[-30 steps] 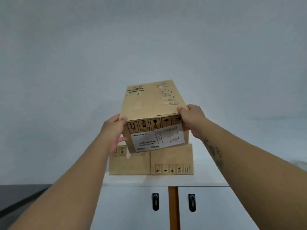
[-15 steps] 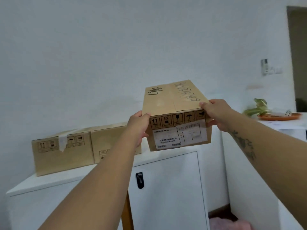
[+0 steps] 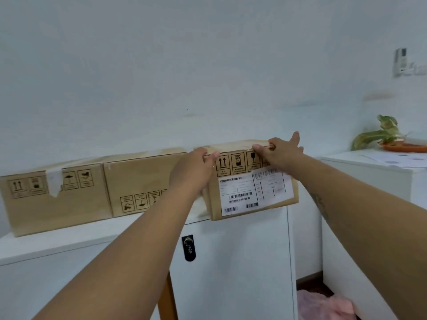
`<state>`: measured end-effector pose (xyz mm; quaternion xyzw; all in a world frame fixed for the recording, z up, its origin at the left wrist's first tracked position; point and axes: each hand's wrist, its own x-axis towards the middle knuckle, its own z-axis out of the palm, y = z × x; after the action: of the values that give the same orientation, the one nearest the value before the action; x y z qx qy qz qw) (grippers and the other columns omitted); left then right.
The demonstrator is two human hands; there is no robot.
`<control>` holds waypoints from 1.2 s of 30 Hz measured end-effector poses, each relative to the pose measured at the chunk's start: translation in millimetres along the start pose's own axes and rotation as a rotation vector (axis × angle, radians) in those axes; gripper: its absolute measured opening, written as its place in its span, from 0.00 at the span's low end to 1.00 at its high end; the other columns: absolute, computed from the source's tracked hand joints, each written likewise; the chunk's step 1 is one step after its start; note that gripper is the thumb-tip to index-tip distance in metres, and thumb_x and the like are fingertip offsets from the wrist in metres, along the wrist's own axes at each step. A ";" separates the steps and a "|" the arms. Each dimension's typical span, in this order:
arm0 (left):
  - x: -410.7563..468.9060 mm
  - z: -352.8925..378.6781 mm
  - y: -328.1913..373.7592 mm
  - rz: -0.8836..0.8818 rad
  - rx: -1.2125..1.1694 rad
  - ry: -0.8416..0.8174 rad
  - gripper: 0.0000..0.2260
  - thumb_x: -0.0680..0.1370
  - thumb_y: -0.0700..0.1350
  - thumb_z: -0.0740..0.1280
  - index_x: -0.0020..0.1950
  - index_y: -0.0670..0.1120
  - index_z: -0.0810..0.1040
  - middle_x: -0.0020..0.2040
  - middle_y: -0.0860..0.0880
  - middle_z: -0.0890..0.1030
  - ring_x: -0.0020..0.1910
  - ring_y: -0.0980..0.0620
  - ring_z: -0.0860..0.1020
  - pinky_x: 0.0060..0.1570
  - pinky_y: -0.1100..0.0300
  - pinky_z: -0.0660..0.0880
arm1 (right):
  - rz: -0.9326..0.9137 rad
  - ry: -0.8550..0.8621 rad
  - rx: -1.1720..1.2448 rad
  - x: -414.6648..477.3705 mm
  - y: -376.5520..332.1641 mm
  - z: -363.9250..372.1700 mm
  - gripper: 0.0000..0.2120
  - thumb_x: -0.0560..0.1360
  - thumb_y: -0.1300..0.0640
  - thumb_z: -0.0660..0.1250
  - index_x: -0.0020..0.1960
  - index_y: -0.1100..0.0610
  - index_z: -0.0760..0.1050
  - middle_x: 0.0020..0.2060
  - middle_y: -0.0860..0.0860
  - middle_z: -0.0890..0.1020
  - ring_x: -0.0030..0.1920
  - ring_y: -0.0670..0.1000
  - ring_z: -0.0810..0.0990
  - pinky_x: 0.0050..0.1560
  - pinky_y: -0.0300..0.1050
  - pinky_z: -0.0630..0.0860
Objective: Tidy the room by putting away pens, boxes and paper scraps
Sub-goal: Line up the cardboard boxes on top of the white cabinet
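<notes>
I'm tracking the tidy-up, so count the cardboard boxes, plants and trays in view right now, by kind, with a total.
Cardboard boxes: 3 (left box, middle box, labelled box)
Plants: 1 (plant)
Trays: 1 (orange tray)
Total: 5

Even, soft, cool-tinted light; slight motion blur; wide-angle bending at edges.

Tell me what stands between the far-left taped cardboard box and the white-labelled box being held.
Head view: one brown cardboard box, handling symbols low on its front, on the white cabinet top.
</notes>
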<state>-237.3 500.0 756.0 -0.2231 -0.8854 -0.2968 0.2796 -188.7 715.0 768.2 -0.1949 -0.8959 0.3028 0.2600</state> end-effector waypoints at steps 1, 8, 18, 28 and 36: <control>7.6 0.2 -6.1 0.024 0.079 0.011 0.23 0.80 0.65 0.54 0.62 0.52 0.77 0.57 0.50 0.81 0.58 0.46 0.77 0.50 0.54 0.74 | -0.030 0.006 -0.018 7.1 -0.5 7.9 0.36 0.74 0.31 0.57 0.75 0.50 0.61 0.78 0.59 0.40 0.75 0.71 0.47 0.75 0.64 0.52; 61.0 1.8 -81.0 0.113 0.525 -0.027 0.31 0.76 0.72 0.47 0.72 0.58 0.66 0.77 0.51 0.63 0.76 0.41 0.60 0.71 0.40 0.57 | -0.152 0.020 0.026 60.5 -9.2 67.3 0.33 0.75 0.36 0.62 0.75 0.49 0.60 0.78 0.57 0.41 0.76 0.69 0.46 0.75 0.64 0.52; 86.8 30.2 -119.5 -0.006 0.570 0.130 0.31 0.73 0.75 0.42 0.66 0.64 0.70 0.67 0.59 0.74 0.65 0.45 0.69 0.62 0.44 0.61 | -0.195 0.015 0.012 119.7 -16.1 110.3 0.33 0.75 0.36 0.63 0.75 0.50 0.60 0.78 0.58 0.43 0.76 0.69 0.49 0.75 0.63 0.53; 96.6 29.8 -133.3 0.026 0.465 0.102 0.23 0.76 0.71 0.48 0.62 0.62 0.71 0.61 0.60 0.76 0.62 0.46 0.68 0.61 0.45 0.60 | -0.198 0.028 -0.007 128.6 -14.6 116.5 0.35 0.74 0.35 0.64 0.75 0.47 0.58 0.78 0.56 0.45 0.72 0.70 0.56 0.67 0.63 0.64; 73.2 -64.5 -222.4 -0.271 0.728 0.110 0.42 0.67 0.81 0.43 0.71 0.59 0.68 0.71 0.49 0.72 0.70 0.38 0.67 0.66 0.37 0.58 | -0.348 -0.101 0.013 131.9 9.3 96.4 0.43 0.73 0.51 0.73 0.79 0.47 0.51 0.79 0.51 0.46 0.78 0.57 0.54 0.75 0.57 0.58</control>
<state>-393.2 313.7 755.8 0.0262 -0.9379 -0.0089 0.3459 -347.3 746.2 742.4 -0.0198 -0.9261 0.2684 0.2644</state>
